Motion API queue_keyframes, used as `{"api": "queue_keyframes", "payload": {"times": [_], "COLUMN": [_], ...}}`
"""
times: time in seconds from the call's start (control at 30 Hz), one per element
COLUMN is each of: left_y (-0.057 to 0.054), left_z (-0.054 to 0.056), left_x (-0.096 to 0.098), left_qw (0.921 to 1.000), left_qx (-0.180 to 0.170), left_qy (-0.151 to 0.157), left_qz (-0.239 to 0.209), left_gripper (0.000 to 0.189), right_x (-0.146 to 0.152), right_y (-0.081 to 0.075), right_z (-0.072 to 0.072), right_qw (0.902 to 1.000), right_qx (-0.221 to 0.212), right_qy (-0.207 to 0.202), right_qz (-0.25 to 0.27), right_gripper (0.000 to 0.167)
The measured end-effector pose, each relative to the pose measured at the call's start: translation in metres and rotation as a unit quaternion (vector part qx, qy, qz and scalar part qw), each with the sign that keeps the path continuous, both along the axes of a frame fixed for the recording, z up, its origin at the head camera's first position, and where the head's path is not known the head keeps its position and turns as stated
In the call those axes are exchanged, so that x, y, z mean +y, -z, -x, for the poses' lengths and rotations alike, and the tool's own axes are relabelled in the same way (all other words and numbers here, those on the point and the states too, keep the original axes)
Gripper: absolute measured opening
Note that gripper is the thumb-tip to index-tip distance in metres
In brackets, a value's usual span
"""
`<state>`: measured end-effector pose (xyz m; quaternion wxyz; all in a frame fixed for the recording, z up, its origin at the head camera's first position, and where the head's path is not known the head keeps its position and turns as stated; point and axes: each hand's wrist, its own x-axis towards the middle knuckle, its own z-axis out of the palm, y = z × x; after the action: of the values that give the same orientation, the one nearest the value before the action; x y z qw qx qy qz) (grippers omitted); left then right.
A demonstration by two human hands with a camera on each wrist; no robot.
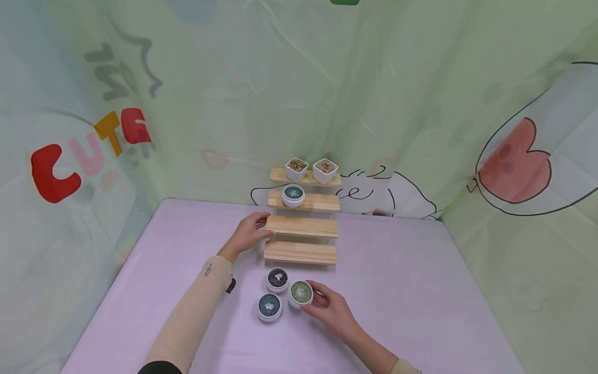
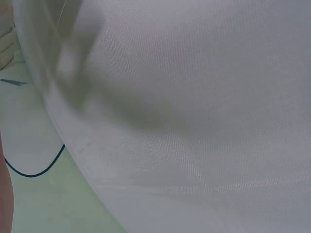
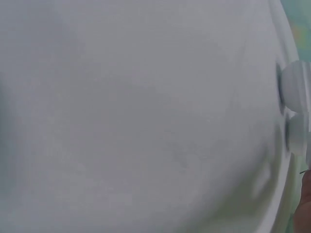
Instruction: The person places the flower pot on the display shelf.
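In the head view, a stepped wooden stand (image 1: 302, 226) has several light wood tiers. My left hand (image 1: 247, 232) grips the left end of a lower tier between thumb and fingers. With thumb and fingertips, my right hand (image 1: 333, 310) holds the right side of a round white pot with a green top (image 1: 300, 292), in front of the stand. Beside that pot are a dark-topped round pot (image 1: 277, 278) and a blue-green-topped round pot (image 1: 269, 306). In the right wrist view, two white pots (image 3: 295, 87) appear at the edge, beside part of the hand.
Another blue-green-topped round pot (image 1: 293, 195) stands on the second tier from the top. Two square white pots with speckled tops, one left (image 1: 296, 168) and one right (image 1: 324, 170), stand on the top tier. A pale lilac cloth (image 1: 397, 291) covers the table; printed curtains (image 1: 233, 104) surround it.
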<state>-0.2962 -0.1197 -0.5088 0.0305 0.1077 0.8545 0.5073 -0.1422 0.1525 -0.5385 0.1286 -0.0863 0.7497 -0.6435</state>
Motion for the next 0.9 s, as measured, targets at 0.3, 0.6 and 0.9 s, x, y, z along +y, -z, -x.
{"api": "queue_keyframes", "payload": {"times": [0.3,0.6,0.9], "left_y": [0.0,0.0,0.002], "left_z": [-0.001,0.001,0.003], "left_x": [0.0,0.0,-0.001], "left_qw": [1.0,1.0,1.0], "left_qx": [0.008,0.006,0.006], "left_qy": [0.001,0.003,0.004], "left_qz": [0.003,0.006,0.004], "left_gripper": [0.065,0.066,0.067], "right_x": [-0.003,-0.003,0.006], "right_y": [-0.022,-0.043,-0.065], "right_z": [0.018,0.038,0.063], "right_qw": [0.9991,0.9977,0.9952], "right_qx": [-0.005,0.003,0.001], "right_qy": [0.043,0.066,0.096], "right_qz": [-0.006,-0.013,-0.017], "right_gripper": [0.06,0.062,0.062]}}
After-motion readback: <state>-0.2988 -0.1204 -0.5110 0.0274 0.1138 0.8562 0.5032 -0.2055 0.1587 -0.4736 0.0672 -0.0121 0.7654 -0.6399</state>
